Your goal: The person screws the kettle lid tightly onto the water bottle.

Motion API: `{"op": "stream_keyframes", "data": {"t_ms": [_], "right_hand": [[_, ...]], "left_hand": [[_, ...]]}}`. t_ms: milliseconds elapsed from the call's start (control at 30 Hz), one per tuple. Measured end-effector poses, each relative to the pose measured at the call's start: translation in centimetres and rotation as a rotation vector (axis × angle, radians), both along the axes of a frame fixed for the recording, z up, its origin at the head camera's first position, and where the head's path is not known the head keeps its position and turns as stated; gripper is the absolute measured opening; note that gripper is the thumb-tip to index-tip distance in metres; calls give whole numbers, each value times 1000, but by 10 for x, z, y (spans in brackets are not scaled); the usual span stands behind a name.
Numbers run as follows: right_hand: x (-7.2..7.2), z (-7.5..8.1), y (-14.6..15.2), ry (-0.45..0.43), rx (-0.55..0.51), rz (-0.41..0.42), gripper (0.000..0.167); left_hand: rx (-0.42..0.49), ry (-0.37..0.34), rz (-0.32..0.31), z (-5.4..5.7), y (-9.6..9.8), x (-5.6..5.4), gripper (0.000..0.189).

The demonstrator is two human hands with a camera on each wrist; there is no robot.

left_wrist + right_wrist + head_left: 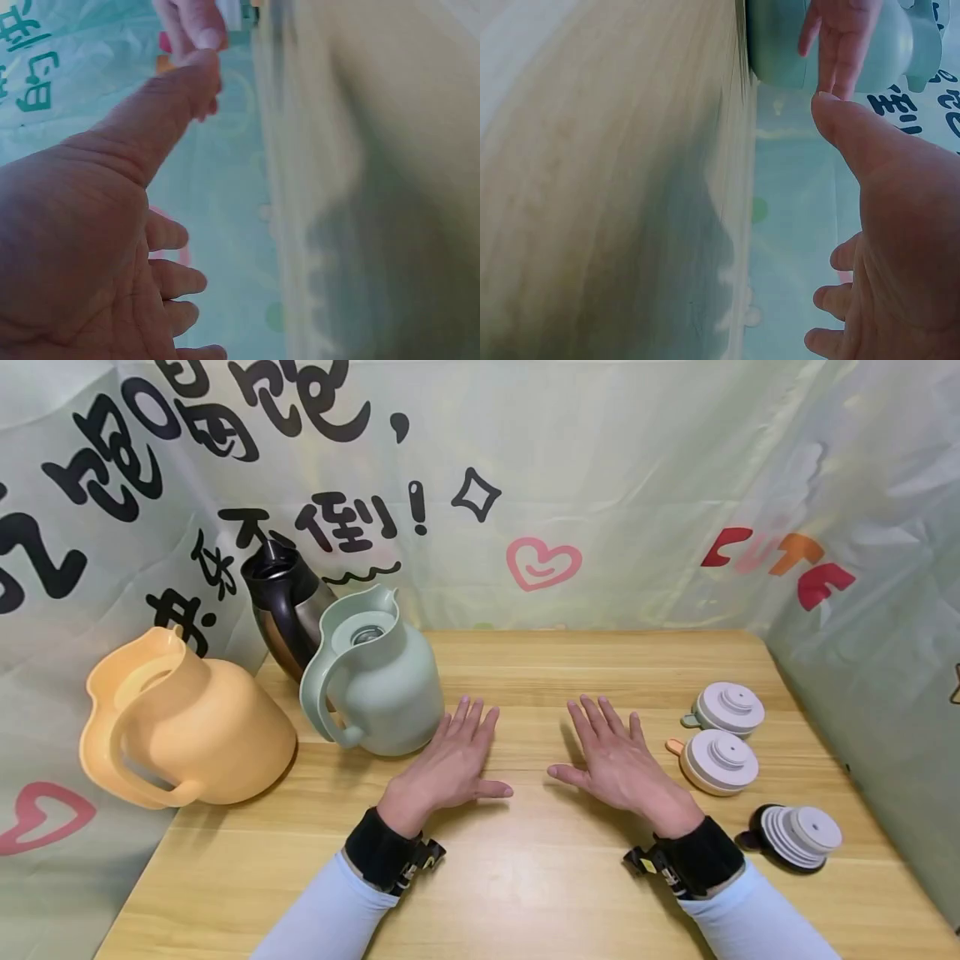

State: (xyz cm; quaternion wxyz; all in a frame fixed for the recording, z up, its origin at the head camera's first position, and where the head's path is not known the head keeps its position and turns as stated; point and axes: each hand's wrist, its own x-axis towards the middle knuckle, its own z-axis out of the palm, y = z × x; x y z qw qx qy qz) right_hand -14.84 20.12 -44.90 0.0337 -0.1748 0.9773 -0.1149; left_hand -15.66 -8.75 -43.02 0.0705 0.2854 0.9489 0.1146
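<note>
In the head view my left hand (447,766) hovers palm down over the wooden table, fingers spread, with nothing in it. It is nearest to a pale green thermos jug (397,693), which stands upright with its top uncovered; whether they touch I cannot tell. My right hand (618,764) is held the same way, spread and holding nothing, to the left of the lids. An orange jug (225,727) and a dark brown jug (300,602) stand at the left. Three lids lie at the right: a green-tabbed lid (727,708), an orange-tabbed lid (720,762) and a black-rimmed lid (798,837).
A printed cloth (622,468) hangs behind the table (540,877) and along both sides. The green jug partly hides the dark one. In the right wrist view the green jug (780,45) shows beyond the hands.
</note>
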Motion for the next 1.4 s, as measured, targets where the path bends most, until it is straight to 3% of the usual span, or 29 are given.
{"op": "stream_keyframes", "data": {"t_ms": [133, 267, 400, 500, 633, 733, 833, 933, 1000, 1100, 1233, 1300, 1400], "right_hand": [[0, 0, 1, 13, -9, -1, 108], [-1, 1, 2, 26, -30, 10, 105], [-1, 3, 1, 72, -46, 45, 104], [-1, 4, 1, 119, -54, 76, 99], [-2, 7, 1, 148, -80, 70, 88], [-3, 9, 3, 154, -107, 45, 80], [-4, 9, 4, 175, -128, 25, 65], [-4, 10, 5, 201, -157, -2, 39], [-5, 11, 5, 219, -180, -24, 24], [-7, 13, 7, 234, -207, -55, 14], [-9, 16, 14, 243, -220, -85, 13], [-10, 18, 19, 252, -223, -98, 12], [-12, 20, 30, 274, -223, -116, 12]], "left_hand": [[2, 28, -20, 12, 0, 4, 108], [42, 100, -34, 37, -5, 12, 91], [131, 266, -19, 69, -18, 27, 79], [251, 455, -2, 91, -32, 39, 71], [477, 690, 112, 112, -52, 49, 57], [610, 755, 257, 121, -67, 50, 48], [649, 731, 389, 124, -80, 46, 47], [650, 664, 508, 121, -91, 37, 55], [653, 600, 588, 118, -97, 30, 62], [666, 468, 694, 115, -103, 19, 67], [694, 309, 774, 109, -108, 8, 70], [719, 287, 791, 106, -109, 3, 68], [771, 313, 802, 102, -109, -3, 62]]}}
